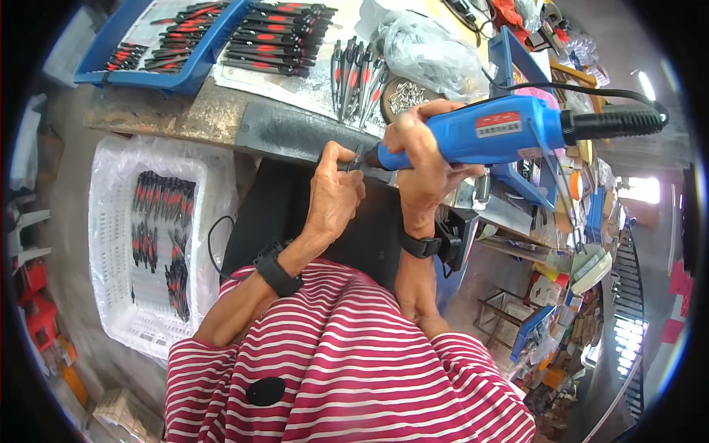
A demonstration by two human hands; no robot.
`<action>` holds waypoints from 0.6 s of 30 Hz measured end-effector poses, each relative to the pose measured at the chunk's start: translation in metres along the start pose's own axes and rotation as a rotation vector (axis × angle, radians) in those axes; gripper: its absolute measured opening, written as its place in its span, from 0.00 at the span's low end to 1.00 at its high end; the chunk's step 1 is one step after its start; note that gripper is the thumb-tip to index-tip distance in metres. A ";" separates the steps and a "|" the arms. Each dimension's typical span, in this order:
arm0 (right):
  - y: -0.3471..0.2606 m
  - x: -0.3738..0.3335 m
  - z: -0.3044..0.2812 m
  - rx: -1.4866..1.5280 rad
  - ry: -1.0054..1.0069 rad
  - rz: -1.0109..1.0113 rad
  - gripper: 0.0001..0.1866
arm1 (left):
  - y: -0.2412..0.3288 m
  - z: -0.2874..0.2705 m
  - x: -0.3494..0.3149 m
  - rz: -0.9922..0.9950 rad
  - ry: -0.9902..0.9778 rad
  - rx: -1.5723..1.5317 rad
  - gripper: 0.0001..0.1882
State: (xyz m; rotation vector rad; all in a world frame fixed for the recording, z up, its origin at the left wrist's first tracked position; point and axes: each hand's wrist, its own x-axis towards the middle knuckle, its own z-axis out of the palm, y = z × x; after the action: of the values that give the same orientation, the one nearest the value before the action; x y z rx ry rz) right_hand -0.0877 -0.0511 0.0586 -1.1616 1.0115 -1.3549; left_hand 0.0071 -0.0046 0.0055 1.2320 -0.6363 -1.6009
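Observation:
My right hand (pixel 422 159) is wrapped round a blue electric screwdriver (pixel 473 136), which lies nearly level with its nose pointing left. Between the thumb and fingers of my left hand (pixel 332 192) is a small dark piece (pixel 360 157), mostly hidden by the fingers. The screwdriver's tip meets or nearly meets this piece, at the bench's front edge. Just beyond my hands, several slim black-and-red pieces (pixel 354 77) lie fanned out on the bench. Beside them, a round dish (pixel 389 111) holds many small metal parts that look like screws.
More black-and-red pieces (pixel 273 37) lie in rows on the bench (pixel 170 111), next to a blue tray (pixel 177 83) of them. A plastic-lined white crate (pixel 111 258) stands low at left. A clear plastic bag (pixel 428 52) lies behind the dish. The screwdriver's black cable (pixel 617 92) runs right.

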 end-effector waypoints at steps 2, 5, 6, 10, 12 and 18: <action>0.002 0.001 0.006 0.072 -0.031 -0.124 0.24 | 0.002 0.000 -0.001 0.017 0.000 0.009 0.08; 0.003 -0.001 0.007 -0.268 -0.079 -0.205 0.26 | 0.001 -0.001 0.000 0.042 -0.016 -0.020 0.08; 0.003 0.000 0.009 -0.287 -0.041 -0.285 0.23 | 0.000 -0.001 0.000 0.023 -0.016 -0.023 0.08; -0.001 0.003 0.015 0.008 0.086 -0.252 0.18 | -0.001 0.001 0.002 0.027 -0.009 -0.058 0.09; -0.007 0.004 0.018 0.001 0.097 -0.277 0.15 | 0.000 0.003 0.000 0.017 0.004 -0.018 0.11; -0.023 0.002 0.024 -0.019 0.062 -0.253 0.14 | -0.002 0.004 -0.001 0.033 0.002 -0.014 0.10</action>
State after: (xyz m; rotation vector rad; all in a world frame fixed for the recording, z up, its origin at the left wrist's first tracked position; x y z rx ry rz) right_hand -0.0684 -0.0497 0.0856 -1.3016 0.9464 -1.5912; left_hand 0.0029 -0.0041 0.0058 1.2072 -0.6404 -1.5736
